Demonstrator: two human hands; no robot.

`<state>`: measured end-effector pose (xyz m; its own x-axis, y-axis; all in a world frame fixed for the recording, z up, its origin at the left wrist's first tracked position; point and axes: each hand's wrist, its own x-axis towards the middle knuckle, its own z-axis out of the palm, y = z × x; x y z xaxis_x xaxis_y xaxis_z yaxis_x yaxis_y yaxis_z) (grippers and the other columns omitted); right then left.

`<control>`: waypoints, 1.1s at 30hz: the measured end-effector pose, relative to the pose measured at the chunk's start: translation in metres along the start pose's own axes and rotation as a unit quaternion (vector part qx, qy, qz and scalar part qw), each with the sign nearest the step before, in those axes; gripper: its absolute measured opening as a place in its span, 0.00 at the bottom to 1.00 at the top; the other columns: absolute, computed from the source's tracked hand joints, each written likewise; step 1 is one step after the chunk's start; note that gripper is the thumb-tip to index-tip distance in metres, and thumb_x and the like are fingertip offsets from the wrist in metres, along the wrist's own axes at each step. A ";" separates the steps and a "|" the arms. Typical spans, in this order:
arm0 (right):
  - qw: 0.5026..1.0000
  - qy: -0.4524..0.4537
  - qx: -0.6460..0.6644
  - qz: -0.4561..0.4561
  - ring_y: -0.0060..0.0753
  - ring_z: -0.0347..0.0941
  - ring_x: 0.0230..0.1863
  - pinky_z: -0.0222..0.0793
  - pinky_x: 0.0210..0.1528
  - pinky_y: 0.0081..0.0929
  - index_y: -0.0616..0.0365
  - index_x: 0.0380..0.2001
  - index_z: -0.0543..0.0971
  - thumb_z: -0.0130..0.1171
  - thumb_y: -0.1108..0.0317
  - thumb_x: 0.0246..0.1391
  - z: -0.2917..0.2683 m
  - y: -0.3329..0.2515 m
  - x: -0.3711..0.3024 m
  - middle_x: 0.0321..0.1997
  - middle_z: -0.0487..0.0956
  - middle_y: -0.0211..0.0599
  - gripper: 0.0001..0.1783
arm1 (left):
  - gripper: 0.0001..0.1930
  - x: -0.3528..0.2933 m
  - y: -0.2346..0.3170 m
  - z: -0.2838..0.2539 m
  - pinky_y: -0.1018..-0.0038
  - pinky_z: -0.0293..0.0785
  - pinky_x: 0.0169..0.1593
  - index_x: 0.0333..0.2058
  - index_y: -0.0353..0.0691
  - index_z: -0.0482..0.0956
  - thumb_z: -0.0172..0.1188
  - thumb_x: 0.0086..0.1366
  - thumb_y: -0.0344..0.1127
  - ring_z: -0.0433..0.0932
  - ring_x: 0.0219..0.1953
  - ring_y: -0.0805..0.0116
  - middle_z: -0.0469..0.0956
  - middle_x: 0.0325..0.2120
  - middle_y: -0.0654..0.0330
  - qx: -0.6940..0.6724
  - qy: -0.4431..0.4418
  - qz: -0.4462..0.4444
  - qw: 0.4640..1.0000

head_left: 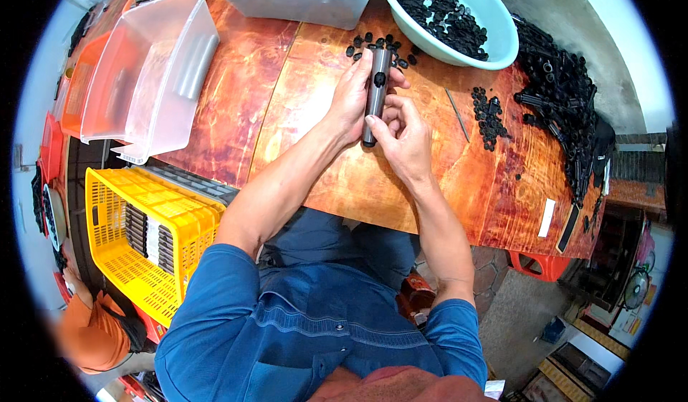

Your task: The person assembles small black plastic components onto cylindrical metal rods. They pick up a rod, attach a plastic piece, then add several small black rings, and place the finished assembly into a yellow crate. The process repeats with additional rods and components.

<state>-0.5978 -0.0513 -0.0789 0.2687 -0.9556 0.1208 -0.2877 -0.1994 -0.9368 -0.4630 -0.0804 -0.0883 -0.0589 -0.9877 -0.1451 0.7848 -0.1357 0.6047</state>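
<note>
We are holding a dark tube (375,104) above the table (287,101), left of the pale blue basin (502,22) and nearer our body than it. Our left hand (350,94) is clamping its fingers on the tube's farther stretch, thumb along one side, fingers reaching round the other. Our right hand (408,133) is resting its thumb on the nearer stretch, index finger curling close by; whether those two are truly pinching the tube, we cannot tell.

We are judging a slip to be the main risk: with a loosening left grip and an off-centre push from the right thumb, the smooth-looking tube could be twisting free. A black oval (379,79) is showing on its side — piece or opening, we cannot tell — and a loose piece could be dropping among the black caps (412,60) lying at the basin's near-left side. A careless knuckle could be scattering those.

The tube's long axis is running away from our body, its far end leaning slightly toward the basin, its near end pointing back at us.
</note>
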 end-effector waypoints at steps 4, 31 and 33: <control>0.998 0.001 0.056 0.024 0.14 0.68 0.20 0.65 0.25 0.18 0.65 0.43 0.78 0.70 0.70 0.49 0.000 0.003 -0.001 0.26 0.80 0.31 0.19 | 0.27 -0.002 -0.002 0.004 0.71 0.82 0.35 0.52 0.41 0.71 0.41 0.76 0.60 0.81 0.34 0.66 0.81 0.35 0.55 0.026 -0.013 0.005 1.000; 0.979 0.166 0.008 -0.115 0.44 0.77 0.36 0.71 0.41 0.40 0.63 0.48 0.69 0.58 0.64 0.61 -0.011 0.010 0.007 0.36 0.78 0.48 0.17 | 0.17 0.091 0.227 0.027 0.64 0.78 0.45 0.46 0.40 0.84 0.66 0.57 0.30 0.83 0.39 0.52 0.84 0.35 0.52 0.871 0.029 0.257 0.417; 0.984 0.153 0.008 -0.095 0.46 0.78 0.37 0.72 0.41 0.41 0.61 0.48 0.69 0.57 0.63 0.61 -0.013 0.012 0.008 0.37 0.78 0.49 0.17 | 0.19 0.116 0.250 0.007 0.62 0.78 0.46 0.46 0.42 0.85 0.67 0.52 0.27 0.83 0.41 0.51 0.84 0.37 0.50 0.916 0.003 0.161 0.367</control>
<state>-0.6114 -0.0641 -0.0846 0.0261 -0.9225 0.3851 -0.2432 -0.3795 -0.8927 -0.2779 -0.2293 0.0512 -0.1400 -0.9761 0.1663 -0.9821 0.1583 0.1023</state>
